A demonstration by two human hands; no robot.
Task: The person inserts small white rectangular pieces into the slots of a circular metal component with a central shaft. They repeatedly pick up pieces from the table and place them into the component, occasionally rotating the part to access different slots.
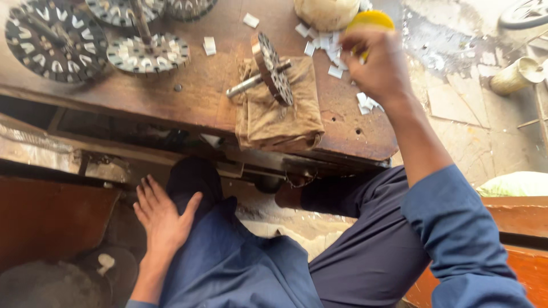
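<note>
My right hand (377, 65) is stretched over the far right of a low wooden bench (200, 97), closed around a yellow round object (371, 20) beside a heap of small white paper slips (328, 48). My left hand (162, 219) rests flat and open on my knee, holding nothing. A slotted metal rotor on a shaft (268, 71) lies tilted on a folded brown cloth (279, 114) in the middle of the bench.
Several more slotted rotor discs (54, 40) lie at the bench's far left. A pale round container (325, 11) stands at the far edge. On the concrete floor to the right are a small cup-like can (516, 74) and debris.
</note>
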